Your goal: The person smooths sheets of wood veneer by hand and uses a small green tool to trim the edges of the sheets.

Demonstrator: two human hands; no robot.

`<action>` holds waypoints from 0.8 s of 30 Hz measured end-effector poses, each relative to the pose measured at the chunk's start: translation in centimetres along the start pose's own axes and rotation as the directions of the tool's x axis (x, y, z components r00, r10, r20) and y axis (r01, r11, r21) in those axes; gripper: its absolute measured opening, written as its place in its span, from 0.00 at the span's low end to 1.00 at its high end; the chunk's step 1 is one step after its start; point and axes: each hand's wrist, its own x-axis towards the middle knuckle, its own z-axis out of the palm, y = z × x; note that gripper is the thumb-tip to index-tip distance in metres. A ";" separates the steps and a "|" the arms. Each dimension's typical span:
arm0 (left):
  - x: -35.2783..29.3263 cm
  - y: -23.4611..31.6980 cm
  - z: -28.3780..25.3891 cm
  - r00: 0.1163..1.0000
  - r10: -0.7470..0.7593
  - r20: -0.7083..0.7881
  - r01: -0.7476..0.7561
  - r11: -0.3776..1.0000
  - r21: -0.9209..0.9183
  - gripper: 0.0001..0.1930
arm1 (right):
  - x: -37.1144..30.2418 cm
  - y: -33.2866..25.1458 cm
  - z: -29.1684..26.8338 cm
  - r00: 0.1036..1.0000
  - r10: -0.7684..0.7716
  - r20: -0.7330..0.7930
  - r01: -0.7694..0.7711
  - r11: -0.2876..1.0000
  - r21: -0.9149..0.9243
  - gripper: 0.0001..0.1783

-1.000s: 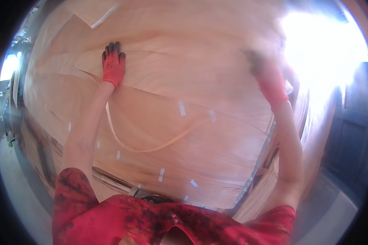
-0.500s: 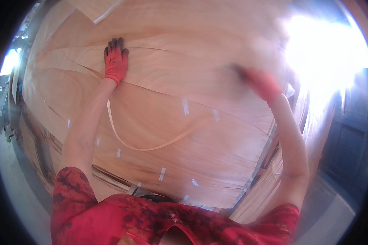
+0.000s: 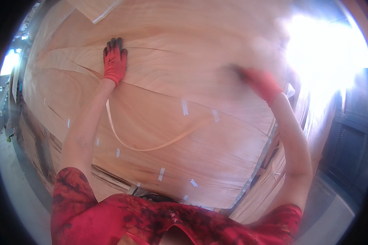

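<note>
Thin, tan wood veneer sheets [image 3: 151, 122] spread out in front of me, with a long split or seam running across them. My left hand [image 3: 115, 63], in a red glove with dark fingertips, lies flat on the veneer, its fingers stretched out. Farther right, my right hand [image 3: 255, 79] wears a matching red glove and is over the sheet. Its fingers are smeared by motion, so whether they hold anything is hidden. A narrow, curved veneer strip [image 3: 147, 149] lies on the sheet below my left hand.
Short pieces of pale tape [image 3: 161, 174] dot the near part of the veneer. Another sheet with a white edge [image 3: 106, 12] lies at the far left. Long wood sheets [image 3: 261, 188] are stacked at the right, beside a dark panelled object [image 3: 347, 139]. Bright glare fills the upper right.
My right elbow has shifted slightly outward to the right. My left hand stays flat in nearly the same place; the right hand remains blurred over the same area.
</note>
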 end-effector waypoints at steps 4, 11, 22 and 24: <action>0.0 0.0 -0.1 1.000 0.008 -0.007 -0.008 1.000 -0.006 0.28 | 0.1 0.6 0.1 1.000 -0.028 -0.003 0.028 1.000 -0.010 0.26; 0.2 0.4 -0.2 1.000 0.019 -0.005 -0.019 1.000 -0.009 0.27 | 0.2 0.6 -0.1 1.000 -0.010 0.011 0.010 1.000 0.000 0.25; 0.5 0.8 0.3 1.000 0.030 -0.003 -0.030 0.999 -0.011 0.27 | -0.7 1.0 -0.9 0.997 0.030 0.072 -0.021 0.992 -0.122 0.29; 0.0 -0.4 0.2 0.999 0.028 -0.016 -0.028 0.999 0.022 0.26 | -1.1 2.4 -2.0 0.993 0.011 0.121 0.012 0.982 -0.188 0.30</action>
